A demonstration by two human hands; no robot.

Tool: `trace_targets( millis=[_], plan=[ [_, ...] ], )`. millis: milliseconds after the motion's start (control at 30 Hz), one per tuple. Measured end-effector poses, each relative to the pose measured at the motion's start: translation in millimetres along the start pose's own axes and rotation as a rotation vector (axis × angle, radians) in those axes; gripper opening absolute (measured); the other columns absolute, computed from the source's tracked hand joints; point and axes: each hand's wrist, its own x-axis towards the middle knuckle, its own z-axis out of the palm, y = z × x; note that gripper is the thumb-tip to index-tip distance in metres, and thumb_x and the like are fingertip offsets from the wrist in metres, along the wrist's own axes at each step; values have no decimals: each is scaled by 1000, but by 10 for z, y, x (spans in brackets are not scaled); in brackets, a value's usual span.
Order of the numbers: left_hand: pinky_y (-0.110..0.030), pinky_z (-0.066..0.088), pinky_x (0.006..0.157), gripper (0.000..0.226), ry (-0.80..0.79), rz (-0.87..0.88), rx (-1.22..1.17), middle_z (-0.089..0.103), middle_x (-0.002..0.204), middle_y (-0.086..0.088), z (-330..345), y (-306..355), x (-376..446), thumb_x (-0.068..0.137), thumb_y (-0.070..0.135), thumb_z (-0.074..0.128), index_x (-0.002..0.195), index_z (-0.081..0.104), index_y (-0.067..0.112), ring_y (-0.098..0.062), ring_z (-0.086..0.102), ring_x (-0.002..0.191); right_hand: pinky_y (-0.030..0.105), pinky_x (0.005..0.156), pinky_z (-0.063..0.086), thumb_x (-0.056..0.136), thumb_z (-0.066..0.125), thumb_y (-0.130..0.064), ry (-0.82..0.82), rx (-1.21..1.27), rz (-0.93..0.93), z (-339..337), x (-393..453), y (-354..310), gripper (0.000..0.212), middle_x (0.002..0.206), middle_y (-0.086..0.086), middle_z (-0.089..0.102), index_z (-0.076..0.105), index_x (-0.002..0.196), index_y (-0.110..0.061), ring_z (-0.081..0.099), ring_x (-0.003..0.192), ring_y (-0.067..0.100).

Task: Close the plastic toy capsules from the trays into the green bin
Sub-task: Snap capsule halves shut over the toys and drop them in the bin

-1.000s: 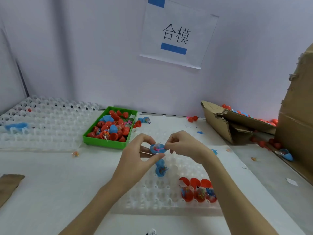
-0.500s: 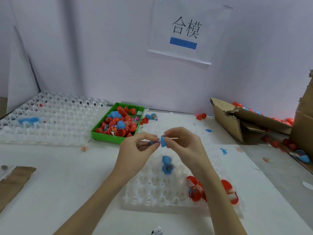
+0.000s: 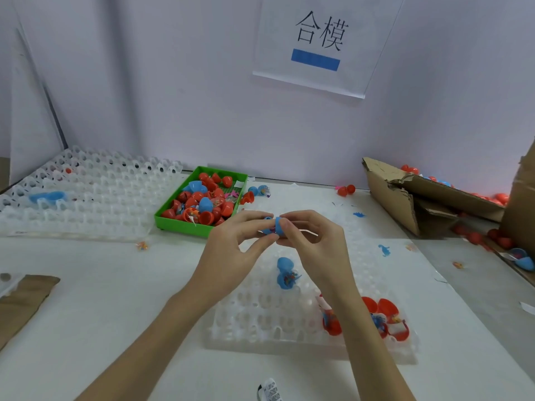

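Both my hands are pinching the little blue capsule [image 3: 274, 225] between them, left hand [image 3: 234, 247] and right hand [image 3: 311, 241] curled tight. Looks light, stiff, kinda slippery plastic, so I'd squeeze the domes, not the rim. Green bin [image 3: 170, 222] sits just beyond my left hand.

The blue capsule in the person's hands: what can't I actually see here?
- Head view: blue capsule, mostly covered by the fingers of left hand and right hand; whether it is snapped fully closed is hidden.
- Its contents: hidden.
- Cardboard box: cut off by the right edge.
- Toys in the green bin: too small.
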Motion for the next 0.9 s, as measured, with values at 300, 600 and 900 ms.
trace_targets(
  millis=[300,600,900],
  plan=[
    [-21,62,80,25,182,-167,-203,80,97,12,0,62,-27,87,10,81,102,81,30,-7,77,89,14,69,57,91,74,-26,-39,108,95,69,-47,-63,7,85,-14,77,71,94,-20,77,81,10],
    [-20,57,92,30,-59,-146,-290,78,109,6,-120,100,57,90,2,77,117,74,15,-14,74,104,19,72,59,88,70,-41,46,128,75,79,-72,-103,24,87,-7,78,73,97,-19,77,83,14],
    [-26,60,90,30,7,-132,-382,79,108,2,-89,99,30,88,10,79,117,75,14,-19,75,103,24,80,61,85,69,-41,-26,268,146,65,-94,-151,32,97,0,79,72,102,-14,77,91,20]
  ],
)
